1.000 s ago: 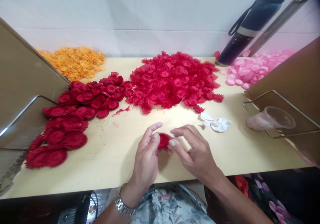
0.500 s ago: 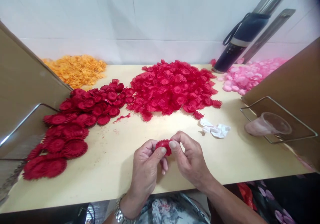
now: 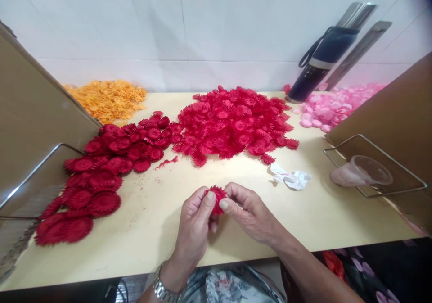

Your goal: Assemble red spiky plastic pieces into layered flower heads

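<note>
Between my two hands is a small red flower-shaped piece (image 3: 218, 199) with a fringed edge, held above the near side of the table. My left hand (image 3: 197, 217) pinches its left side, thumb on the face and fingers behind. On the right side, my right hand (image 3: 245, 208) grips it between thumb and forefinger. Beyond them lies a large heap of bright red fringed flower pieces (image 3: 232, 125). To the left, darker red flower pieces (image 3: 104, 168) spread in overlapping stacks toward the table's near edge.
Orange pieces (image 3: 111, 99) and pink pieces (image 3: 330, 107) are heaped at the back corners. A dark blue bottle (image 3: 317, 64) leans on the wall. Crumpled white tissue (image 3: 290, 178) lies right of centre. A plastic cup (image 3: 361, 172) tilts in a wire holder on the right cardboard panel (image 3: 405, 127).
The red flower piece has been turned in my fingers, so its fringed face shows more. Both hands have shifted slightly left. The whole view has tilted a little upward.
</note>
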Available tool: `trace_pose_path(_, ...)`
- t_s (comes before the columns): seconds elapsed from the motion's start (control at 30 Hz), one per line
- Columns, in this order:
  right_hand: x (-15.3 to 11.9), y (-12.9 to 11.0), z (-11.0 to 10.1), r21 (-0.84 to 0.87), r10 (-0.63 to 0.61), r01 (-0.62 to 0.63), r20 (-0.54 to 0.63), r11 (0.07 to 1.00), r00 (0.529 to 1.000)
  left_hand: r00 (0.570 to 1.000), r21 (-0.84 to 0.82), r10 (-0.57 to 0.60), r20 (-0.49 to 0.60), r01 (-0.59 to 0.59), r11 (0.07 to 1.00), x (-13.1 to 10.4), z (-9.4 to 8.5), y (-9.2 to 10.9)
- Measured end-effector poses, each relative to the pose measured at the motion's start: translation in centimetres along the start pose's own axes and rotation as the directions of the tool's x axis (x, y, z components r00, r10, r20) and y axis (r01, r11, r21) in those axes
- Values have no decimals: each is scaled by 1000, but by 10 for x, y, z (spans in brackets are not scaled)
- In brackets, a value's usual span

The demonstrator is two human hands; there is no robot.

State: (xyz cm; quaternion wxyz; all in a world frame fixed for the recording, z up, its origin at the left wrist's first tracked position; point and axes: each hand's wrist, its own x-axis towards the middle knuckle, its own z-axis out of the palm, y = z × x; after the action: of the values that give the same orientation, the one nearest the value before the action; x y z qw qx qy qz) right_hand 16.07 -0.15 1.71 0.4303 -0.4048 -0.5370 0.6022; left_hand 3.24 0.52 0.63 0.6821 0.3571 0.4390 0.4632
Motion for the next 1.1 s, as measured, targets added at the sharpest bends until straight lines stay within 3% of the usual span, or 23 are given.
trace_pose_path(0.1, 1, 1, 4, -29, -16, 16, -14, 999, 1000, 1000, 48, 20, 5, -20, 999, 0, -2, -2)
trace_pose_path(0.17, 2, 3, 6, -249, -107, 69, -141, 966, 984, 999, 76, 18, 29, -20, 997, -1, -3, -4)
trace_pose_path(0.23, 3, 7, 7, -486, -239, 89, -257, 870, 936, 998, 82, 17, 59, -22, 996, -2, -2, -5)
trace_pose_path(0.33, 5, 13, 9, -643, -365, 97, -298, 759, 882, 998, 42, 43, 38, -44, 998, -3, -1, -6)
trace_pose_path(0.47, 2, 15, 13, -631, -356, 137, -234, 764, 905, 997, 0, 32, -65, -32, 999, -2, -1, -6)
trace_pose_path(0.6, -4, 10, 11, -599, -301, 156, -148, 785, 942, 997, 20, 32, -75, -30, 999, -3, -3, -4)
trace_pose_path(0.83, -5, -2, -3, -608, -373, 202, -168, 768, 912, 996, 156, 27, -83, -14, 988, -3, -5, -3)
trace_pose_path(1.03, 3, -7, -5, -657, -398, 349, 82, 668, 914, 996, 211, -59, -61, 71, 975, -3, -9, -3)
trace_pose_path(1.1, 4, -5, -4, -681, -409, 354, 88, 641, 908, 995, 208, -99, -11, 99, 973, -4, -10, -2)
